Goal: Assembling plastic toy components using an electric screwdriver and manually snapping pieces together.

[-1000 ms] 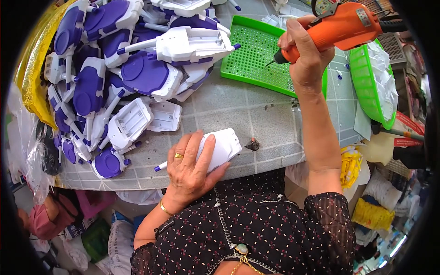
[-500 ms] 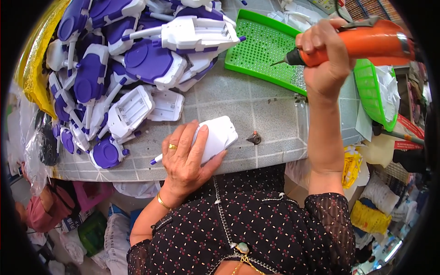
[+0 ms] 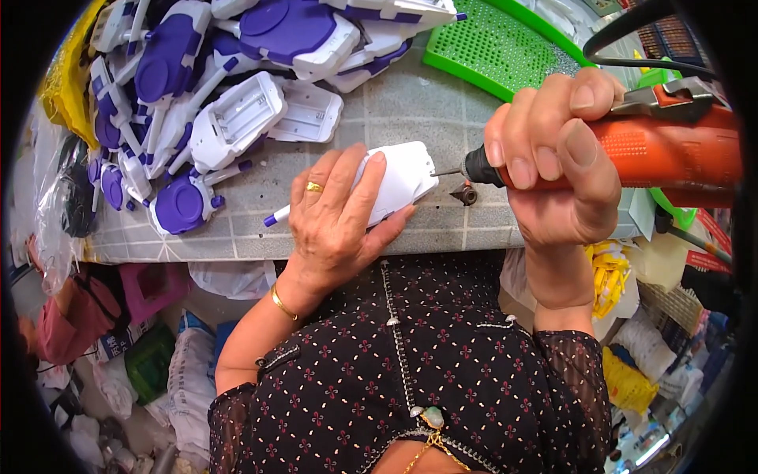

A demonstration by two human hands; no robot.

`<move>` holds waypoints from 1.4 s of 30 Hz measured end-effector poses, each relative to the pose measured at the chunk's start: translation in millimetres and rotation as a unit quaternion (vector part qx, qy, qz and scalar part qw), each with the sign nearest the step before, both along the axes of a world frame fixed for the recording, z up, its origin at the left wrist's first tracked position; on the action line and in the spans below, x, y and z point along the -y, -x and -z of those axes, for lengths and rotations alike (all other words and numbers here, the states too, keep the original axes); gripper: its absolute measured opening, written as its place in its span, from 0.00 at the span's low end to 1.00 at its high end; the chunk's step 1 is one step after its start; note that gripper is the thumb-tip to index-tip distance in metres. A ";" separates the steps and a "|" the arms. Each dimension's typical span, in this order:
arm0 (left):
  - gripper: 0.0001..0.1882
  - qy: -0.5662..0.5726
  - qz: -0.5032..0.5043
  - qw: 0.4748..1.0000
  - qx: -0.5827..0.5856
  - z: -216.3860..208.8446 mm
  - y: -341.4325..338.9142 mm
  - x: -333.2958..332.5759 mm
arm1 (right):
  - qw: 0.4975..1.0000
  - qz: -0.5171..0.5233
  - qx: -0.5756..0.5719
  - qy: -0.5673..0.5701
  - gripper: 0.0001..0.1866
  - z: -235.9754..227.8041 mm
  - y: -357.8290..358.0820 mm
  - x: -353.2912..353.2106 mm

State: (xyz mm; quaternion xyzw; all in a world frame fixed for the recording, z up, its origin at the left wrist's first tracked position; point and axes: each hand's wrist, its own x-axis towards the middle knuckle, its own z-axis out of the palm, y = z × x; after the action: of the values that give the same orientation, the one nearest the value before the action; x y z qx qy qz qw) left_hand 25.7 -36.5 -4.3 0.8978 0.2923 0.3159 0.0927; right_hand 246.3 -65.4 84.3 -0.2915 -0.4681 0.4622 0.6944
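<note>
My left hand point(image 3: 335, 205) is closed over a white plastic housing point(image 3: 403, 178), pressing it to the table; a thin stem with a purple tip sticks out past my wrist side. Wrapped in my right hand point(image 3: 557, 158) is an orange electric screwdriver point(image 3: 663, 154), held level. Its thin bit reaches the right end of the housing, by the small holes there; whether it sits in one I cannot tell. A small dark metal piece point(image 3: 464, 193) lies on the table just below the bit. Left of my hand are similar white-and-purple units point(image 3: 288, 31) in a heap.
A green perforated tray point(image 3: 489, 51) with small shiny bits in its right end lies at the back. Two open battery housings point(image 3: 237, 118) rest at the heap's near side. A yellow bag point(image 3: 67, 87) borders the heap. Another person's arm point(image 3: 67, 324) shows at lower left.
The electric screwdriver has come down and toward me from above the green tray, so its bit is now at the housing's end. The view has shifted; my left hand keeps its hold.
</note>
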 end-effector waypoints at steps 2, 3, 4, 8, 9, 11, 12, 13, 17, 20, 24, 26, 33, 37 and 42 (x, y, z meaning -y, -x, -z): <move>0.34 0.002 0.004 1.000 0.001 0.7 1.0 0.5 | 1.000 0.002 0.005 0.005 0.10 2.2 1.8 -0.5; 0.34 0.003 0.002 1.000 0.000 0.7 1.4 0.6 | 1.000 0.009 -0.001 0.010 0.10 3.4 2.6 -0.7; 0.34 0.003 0.004 1.000 0.000 0.5 1.6 0.5 | 1.000 0.016 -0.007 0.015 0.10 4.7 3.1 -1.1; 0.34 0.007 0.007 1.000 -0.003 1.0 2.2 0.0 | 1.000 0.022 -0.019 0.010 0.10 11.2 2.8 -3.7; 0.34 0.008 0.006 1.000 -0.003 1.0 2.3 -0.4 | 1.000 0.017 -0.015 0.009 0.09 11.4 1.7 -4.7; 0.34 0.006 0.010 1.000 -0.002 0.5 2.2 -0.8 | 1.000 0.012 -0.012 0.008 0.09 13.0 1.2 -6.1; 0.34 0.007 0.009 1.000 -0.003 0.5 2.3 -0.7 | 1.000 0.018 -0.016 0.007 0.09 14.2 1.5 -6.6; 0.34 0.008 0.009 1.000 -0.005 0.3 2.3 -0.8 | 0.999 0.024 -0.021 0.006 0.08 15.1 1.6 -7.1; 0.34 0.010 0.007 1.000 -0.008 -0.8 2.1 -0.7 | 0.999 0.025 -0.019 0.007 0.08 18.6 0.8 -8.5; 0.34 0.012 0.006 1.000 -0.004 0.6 2.3 -1.1 | 0.999 0.026 -0.024 0.011 0.08 19.7 0.4 -8.9; 0.34 0.015 0.004 1.000 -0.008 -0.2 1.7 -0.1 | 1.000 0.023 -0.019 0.006 0.09 20.3 0.3 -8.1; 0.34 0.014 0.004 1.000 -0.009 0.3 2.2 -0.4 | 1.000 0.024 -0.015 0.005 0.09 20.0 1.2 -7.5; 0.35 0.013 0.007 1.000 -0.011 0.9 2.5 -0.9 | 0.999 0.016 0.031 -0.006 0.08 18.1 3.2 -5.6; 0.34 0.008 0.006 1.000 -0.012 1.8 2.2 -1.2 | 0.999 0.025 0.020 -0.002 0.08 19.2 4.9 -6.5; 0.34 0.010 0.007 1.000 -0.012 0.8 1.9 -1.3 | 0.999 0.020 0.041 -0.006 0.08 18.5 5.1 -6.8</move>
State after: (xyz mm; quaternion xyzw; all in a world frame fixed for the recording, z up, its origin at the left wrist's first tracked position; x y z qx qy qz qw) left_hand 23.7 -35.2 -5.0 0.9025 0.2906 0.3016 0.1004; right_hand 241.2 -58.6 65.8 -0.3157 -0.4926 0.4332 0.6856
